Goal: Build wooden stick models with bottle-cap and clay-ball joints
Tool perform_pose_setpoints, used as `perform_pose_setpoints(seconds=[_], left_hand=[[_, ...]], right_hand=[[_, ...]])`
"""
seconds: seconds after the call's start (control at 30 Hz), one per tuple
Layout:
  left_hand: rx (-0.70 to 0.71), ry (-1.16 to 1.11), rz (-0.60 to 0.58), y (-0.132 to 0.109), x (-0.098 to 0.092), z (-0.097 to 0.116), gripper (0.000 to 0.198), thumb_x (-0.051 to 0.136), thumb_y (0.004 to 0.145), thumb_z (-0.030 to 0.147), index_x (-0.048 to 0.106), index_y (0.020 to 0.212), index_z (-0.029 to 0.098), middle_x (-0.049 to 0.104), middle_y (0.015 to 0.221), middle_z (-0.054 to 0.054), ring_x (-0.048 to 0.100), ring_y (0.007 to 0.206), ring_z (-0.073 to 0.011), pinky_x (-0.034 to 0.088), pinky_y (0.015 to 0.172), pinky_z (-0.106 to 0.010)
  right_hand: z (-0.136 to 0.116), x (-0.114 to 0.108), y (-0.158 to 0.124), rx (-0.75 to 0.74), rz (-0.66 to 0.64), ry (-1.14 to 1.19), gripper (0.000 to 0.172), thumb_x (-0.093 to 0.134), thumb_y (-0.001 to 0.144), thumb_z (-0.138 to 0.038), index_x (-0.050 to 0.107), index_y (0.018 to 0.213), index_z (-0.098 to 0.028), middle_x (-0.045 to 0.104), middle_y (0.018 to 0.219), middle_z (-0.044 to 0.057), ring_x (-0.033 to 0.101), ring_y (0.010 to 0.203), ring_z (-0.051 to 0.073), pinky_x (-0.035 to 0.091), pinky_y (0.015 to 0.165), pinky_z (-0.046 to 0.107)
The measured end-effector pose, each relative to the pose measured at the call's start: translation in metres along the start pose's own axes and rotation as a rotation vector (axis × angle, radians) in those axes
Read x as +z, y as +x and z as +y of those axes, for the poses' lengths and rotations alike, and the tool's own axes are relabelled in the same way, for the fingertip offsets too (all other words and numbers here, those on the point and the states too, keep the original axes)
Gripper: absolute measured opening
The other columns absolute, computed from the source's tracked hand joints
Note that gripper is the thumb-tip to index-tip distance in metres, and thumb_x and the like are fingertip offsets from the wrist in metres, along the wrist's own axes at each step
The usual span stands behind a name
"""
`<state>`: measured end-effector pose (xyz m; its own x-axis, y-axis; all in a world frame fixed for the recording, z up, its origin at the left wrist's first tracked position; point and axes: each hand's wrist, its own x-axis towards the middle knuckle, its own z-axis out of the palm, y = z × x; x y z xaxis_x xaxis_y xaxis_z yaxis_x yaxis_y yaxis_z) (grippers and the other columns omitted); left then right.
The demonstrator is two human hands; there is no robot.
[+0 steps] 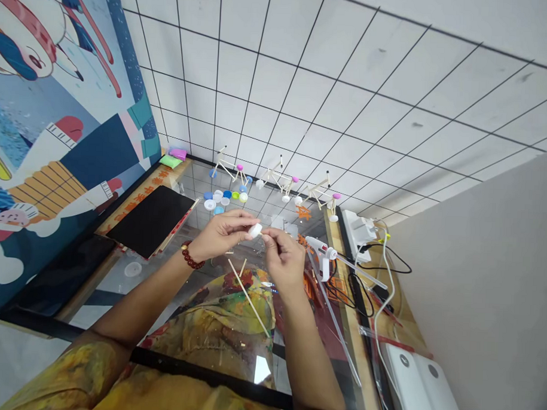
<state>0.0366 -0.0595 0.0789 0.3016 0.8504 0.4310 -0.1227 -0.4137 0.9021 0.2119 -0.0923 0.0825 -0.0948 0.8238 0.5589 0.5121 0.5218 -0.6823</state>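
Over the glass tabletop, my left hand (225, 232) pinches a white bottle cap (255, 230) between thumb and fingers. My right hand (286, 256) is closed close beside the cap, its thumb and forefinger pressed together. A tiny pale piece seems to show at those fingertips, too small to name. Below the hands lie a long thin wooden stick (250, 300) and a shorter one (243, 267). Behind the left hand sits a group of loose bottle caps (209, 205) in white, blue and green.
Several small stick models with caps (281, 181) stand along the tiled wall. A white hot glue gun (321, 254) lies at right, near cables and a white power strip (360, 232). At left is a black-covered book (154, 220); a clear glue stick (334, 327) lies at right.
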Motion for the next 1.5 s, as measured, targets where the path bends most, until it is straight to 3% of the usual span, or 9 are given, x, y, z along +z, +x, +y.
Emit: perform_pose_setpoints(seconds=[0.1, 0.3, 0.47, 0.53, 0.77, 1.07, 1.23, 1.37, 1.5], left_hand=[[0.108, 0.124, 0.018, -0.002, 0.002, 0.008, 0.03, 0.071, 0.077, 0.016, 0.074, 0.106, 0.024, 0.067, 0.1, -0.005, 0.063, 0.085, -0.0125, 0.053, 0.08, -0.028], [-0.022, -0.052, 0.038, -0.005, 0.009, 0.012, 0.029, 0.074, 0.075, 0.023, 0.075, 0.104, 0.02, 0.067, 0.102, -0.008, 0.064, 0.086, -0.0158, 0.055, 0.075, -0.028], [0.127, 0.192, 0.072, -0.006, 0.006, 0.021, 0.027, 0.07, 0.077, 0.02, 0.075, 0.103, 0.025, 0.068, 0.099, -0.007, 0.064, 0.086, -0.0162, 0.054, 0.081, -0.031], [0.148, 0.236, 0.076, -0.006, 0.006, 0.023, 0.026, 0.069, 0.077, 0.019, 0.076, 0.102, 0.025, 0.069, 0.097, -0.007, 0.063, 0.085, -0.0161, 0.053, 0.082, -0.032], [-0.071, -0.028, 0.096, -0.007, 0.013, 0.013, 0.026, 0.073, 0.074, 0.022, 0.075, 0.1, 0.016, 0.067, 0.097, -0.009, 0.064, 0.08, -0.0144, 0.055, 0.067, -0.025], [0.056, 0.127, 0.062, -0.007, 0.009, 0.011, 0.024, 0.068, 0.079, 0.021, 0.073, 0.102, 0.018, 0.065, 0.099, -0.008, 0.064, 0.082, -0.0152, 0.056, 0.077, -0.028], [0.093, 0.152, 0.072, -0.008, 0.009, 0.014, 0.033, 0.071, 0.077, 0.019, 0.07, 0.11, 0.018, 0.065, 0.103, -0.009, 0.065, 0.086, -0.0163, 0.057, 0.078, -0.029], [0.098, 0.177, 0.113, -0.008, 0.012, 0.018, 0.025, 0.072, 0.075, 0.021, 0.073, 0.1, 0.018, 0.067, 0.097, -0.008, 0.065, 0.08, -0.015, 0.057, 0.072, -0.027], [0.053, 0.194, 0.178, -0.009, 0.017, 0.018, 0.021, 0.073, 0.074, 0.022, 0.073, 0.094, 0.016, 0.068, 0.09, -0.008, 0.063, 0.073, -0.0139, 0.057, 0.068, -0.027]], right_hand=[[0.003, 0.0, 0.0, 0.147, -0.024, 0.238, 0.017, 0.054, 0.089, -0.025, 0.069, 0.084, -0.02, 0.069, 0.073, 0.0, 0.059, 0.064, 0.014, 0.044, 0.061, 0.026], [0.006, 0.0, -0.003, -0.136, 0.148, -0.023, 0.013, 0.058, 0.086, -0.021, 0.071, 0.085, -0.023, 0.061, 0.064, 0.0, 0.053, 0.063, 0.015, 0.042, 0.065, 0.03], [0.016, 0.01, -0.005, 0.18, 0.02, 0.375, 0.014, 0.058, 0.087, -0.03, 0.069, 0.085, -0.02, 0.068, 0.075, 0.002, 0.061, 0.07, 0.017, 0.048, 0.067, 0.031], [0.017, 0.011, -0.005, 0.204, 0.007, 0.437, 0.013, 0.059, 0.087, -0.029, 0.069, 0.086, -0.02, 0.069, 0.076, 0.002, 0.062, 0.07, 0.017, 0.048, 0.067, 0.031], [0.009, 0.006, -0.006, -0.286, 0.22, -0.138, 0.017, 0.058, 0.084, -0.011, 0.07, 0.086, -0.023, 0.061, 0.065, 0.0, 0.053, 0.065, 0.016, 0.04, 0.066, 0.03], [0.01, 0.005, -0.002, 0.196, -0.009, 0.292, 0.014, 0.059, 0.087, -0.029, 0.069, 0.085, -0.019, 0.07, 0.078, 0.001, 0.062, 0.072, 0.016, 0.048, 0.069, 0.029], [0.007, -0.004, 0.002, 0.034, -0.021, 0.13, 0.013, 0.058, 0.089, -0.026, 0.07, 0.091, -0.021, 0.067, 0.078, 0.001, 0.059, 0.071, 0.015, 0.046, 0.068, 0.029], [0.005, -0.01, 0.004, -0.1, -0.052, 0.023, 0.014, 0.058, 0.089, -0.024, 0.071, 0.094, -0.022, 0.065, 0.073, 0.001, 0.058, 0.067, 0.015, 0.046, 0.065, 0.03], [0.006, -0.008, 0.003, -0.223, 0.059, -0.018, 0.014, 0.06, 0.087, -0.018, 0.071, 0.093, -0.024, 0.065, 0.072, 0.001, 0.058, 0.067, 0.016, 0.046, 0.065, 0.031]])
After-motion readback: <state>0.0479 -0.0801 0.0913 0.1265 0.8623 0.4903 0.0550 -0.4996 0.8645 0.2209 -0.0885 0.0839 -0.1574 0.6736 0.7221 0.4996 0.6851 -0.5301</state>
